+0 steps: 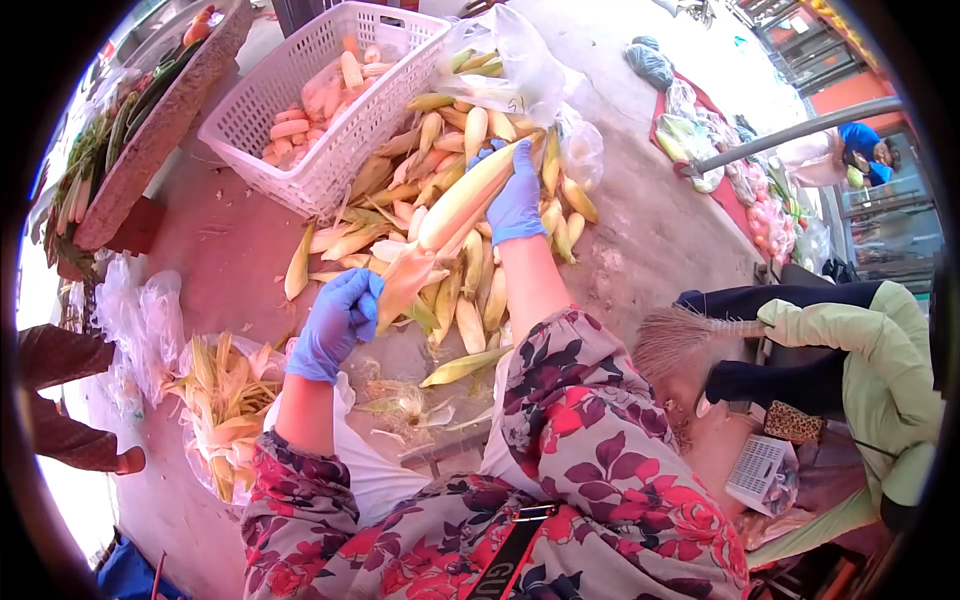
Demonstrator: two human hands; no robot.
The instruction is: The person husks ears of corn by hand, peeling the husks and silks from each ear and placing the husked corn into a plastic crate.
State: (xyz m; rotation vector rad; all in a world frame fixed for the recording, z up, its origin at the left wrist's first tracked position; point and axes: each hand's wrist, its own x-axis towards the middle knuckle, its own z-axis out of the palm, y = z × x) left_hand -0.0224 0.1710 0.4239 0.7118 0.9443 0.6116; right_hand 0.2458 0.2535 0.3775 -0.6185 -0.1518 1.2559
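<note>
An ear of corn (458, 207) with pale husk slants across the middle of the head view. My right hand (517, 197), in a blue glove, is closed round its upper end. At its lower end my left hand (343, 318), also gloved in blue, is closed on a husk leaf (403, 285) that is folded back from the ear. Beneath and behind them lies a heap of corn in husks (470, 290). Loose silk and husk scraps (412, 405) lie on the ground in front of me.
A white plastic crate (245, 178) holding peeled corn is at the upper left. A bag of husks (225, 410) stands at the lower left. On the right, a person in green (890, 340) holds a broom (665, 335). Plastic bags (515, 70) lie behind the heap.
</note>
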